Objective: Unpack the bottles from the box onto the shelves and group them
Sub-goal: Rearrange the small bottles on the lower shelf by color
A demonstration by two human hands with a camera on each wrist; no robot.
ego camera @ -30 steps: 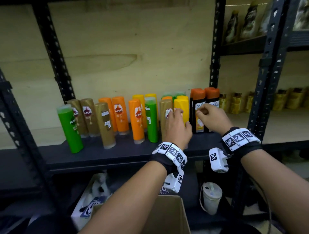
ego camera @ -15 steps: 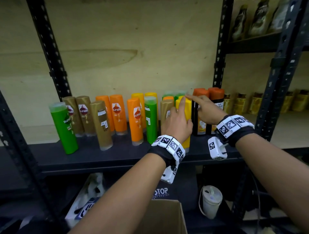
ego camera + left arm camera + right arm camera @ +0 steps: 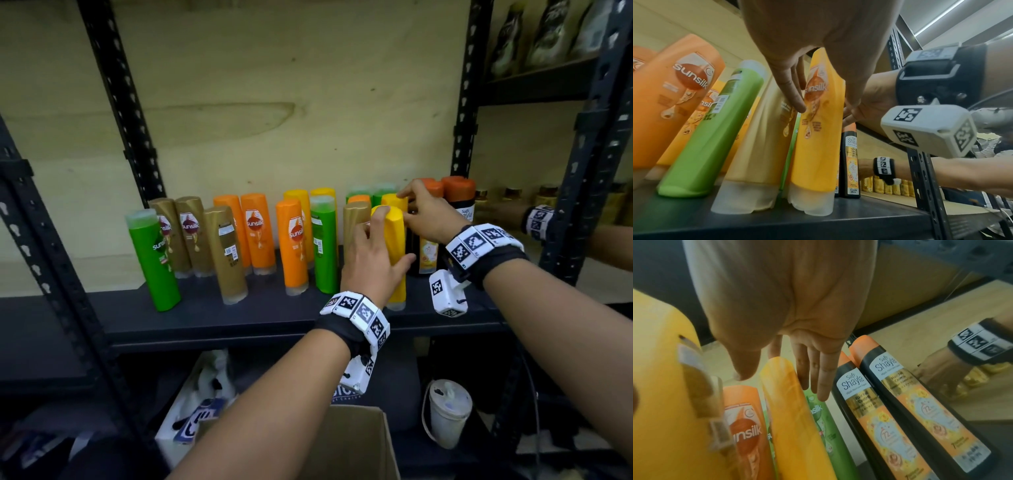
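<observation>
A tall yellow plastic shampoo bottle (image 3: 394, 253) at frame centre is gripped by the left hand (image 3: 371, 260). A second yellow bottle (image 3: 394, 199) behind is touched by the right hand (image 3: 428, 214), fingers fairly straight.

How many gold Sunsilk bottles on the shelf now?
4. Tall gold plastic bottles: two back left, one before them, one just left of the yellow plastic bottle in the grip of the left hand. Others may be hidden.

A dark metal shelf (image 3: 219, 318) carries upright green, gold, orange and yellow bottles (image 3: 260, 233) plus two black ones (image 3: 906, 404).
</observation>
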